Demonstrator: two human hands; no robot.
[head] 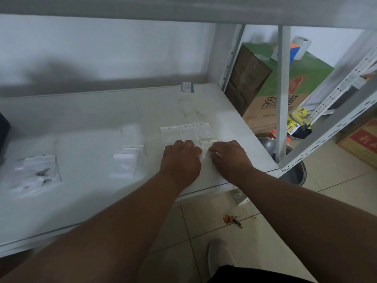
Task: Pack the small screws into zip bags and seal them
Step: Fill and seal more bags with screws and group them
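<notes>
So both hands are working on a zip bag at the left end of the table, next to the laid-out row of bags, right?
Not the left end. The head view shows the left hand and right hand on a zip bag near the table's right end, beside the laid-out row of bags.

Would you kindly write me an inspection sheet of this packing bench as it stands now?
Surface: white shelf board, scuffed near the back.
Job's things: row of flat zip bags beyond the hands; blurred bag stack mid-board; bags holding dark screws at left.
Clutter: small green-edged card at the back edge.
Grippers: left hand and right hand side by side, knuckles up, on a bag; grip hidden.
Cables: nothing seen.
Surroundings: green carton, metal pot, pen on tiled floor.
</notes>
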